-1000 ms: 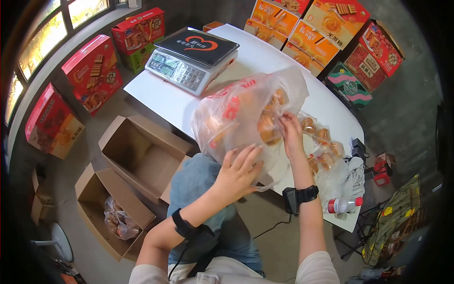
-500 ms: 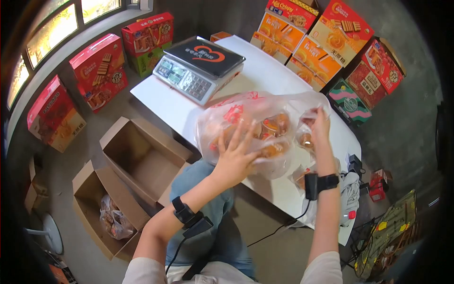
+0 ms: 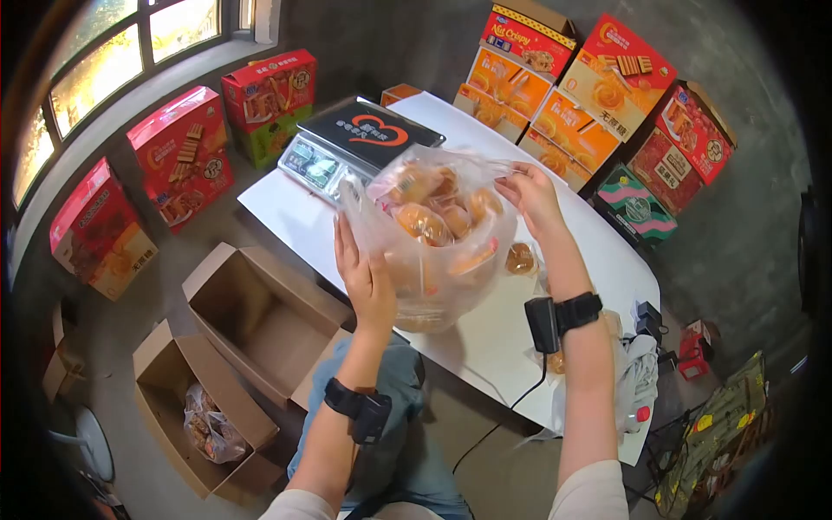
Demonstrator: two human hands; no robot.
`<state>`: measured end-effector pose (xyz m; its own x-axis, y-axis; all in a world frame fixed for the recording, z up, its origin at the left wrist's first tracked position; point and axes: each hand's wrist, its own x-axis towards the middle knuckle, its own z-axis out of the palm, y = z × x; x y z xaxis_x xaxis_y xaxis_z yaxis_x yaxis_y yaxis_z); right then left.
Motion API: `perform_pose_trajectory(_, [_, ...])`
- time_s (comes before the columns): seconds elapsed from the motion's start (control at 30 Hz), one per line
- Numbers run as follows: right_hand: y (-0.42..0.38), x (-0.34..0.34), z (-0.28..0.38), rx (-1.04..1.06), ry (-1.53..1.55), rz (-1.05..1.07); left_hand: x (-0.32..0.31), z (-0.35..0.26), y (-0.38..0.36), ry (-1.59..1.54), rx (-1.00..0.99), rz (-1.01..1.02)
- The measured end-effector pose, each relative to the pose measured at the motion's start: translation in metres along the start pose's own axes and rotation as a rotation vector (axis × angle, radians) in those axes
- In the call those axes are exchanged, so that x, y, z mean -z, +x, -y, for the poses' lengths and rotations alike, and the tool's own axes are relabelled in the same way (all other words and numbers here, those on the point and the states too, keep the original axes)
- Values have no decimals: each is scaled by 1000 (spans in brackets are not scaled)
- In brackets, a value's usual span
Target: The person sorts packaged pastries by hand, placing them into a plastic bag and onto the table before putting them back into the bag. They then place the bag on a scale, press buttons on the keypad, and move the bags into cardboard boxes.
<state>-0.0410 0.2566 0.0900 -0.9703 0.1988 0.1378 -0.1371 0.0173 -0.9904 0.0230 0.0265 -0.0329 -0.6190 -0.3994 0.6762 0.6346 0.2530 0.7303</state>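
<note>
A translucent plastic bag (image 3: 438, 282) stands bunched on the white table (image 3: 494, 338), filled with several round brown wrapped buns (image 3: 425, 223) that show through its opening. My left hand (image 3: 366, 282) grips the bag's left side, fingers pointing up along the plastic and the thumb on the near face. At the upper right, my right hand (image 3: 530, 198) pinches the rim and draws the plastic out to the side. A loose wrapped bun (image 3: 521, 257) lies on the table just right of the bag. Both wrists carry black strapped devices.
Behind the bag sits a digital scale (image 3: 364, 143). Two open cardboard boxes (image 3: 260, 312) are on the floor at left, one holding a bagged item (image 3: 211, 425). Colourful snack cartons (image 3: 598, 78) are stacked behind the table; more red cartons (image 3: 178, 156) line the window wall. A cable hangs from my right wrist.
The bag, spread lower across the table before, is now gathered upright with its opening towards me. My left hand went from spread over the buns to the bag's left side; my right moved up-left.
</note>
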Motion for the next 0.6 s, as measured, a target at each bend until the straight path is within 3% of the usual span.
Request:
perform_pose_trajectory(0.2, [-63, 20, -24, 117, 122, -126, 10, -4, 1, 11, -35, 139])
perform_pose_trajectory(0.47, [-141, 46, -92, -35, 222, -278, 14, -22, -4, 6, -42, 84])
perform_pose_trajectory(0.53, [-161, 41, -106, -58, 251, -246, 14, -36, -13, 29, -267, 38])
perform_pose_trajectory(0.6, [-174, 36, -119, -85, 286, -212, 8, -45, -40, 6, -324, 22])
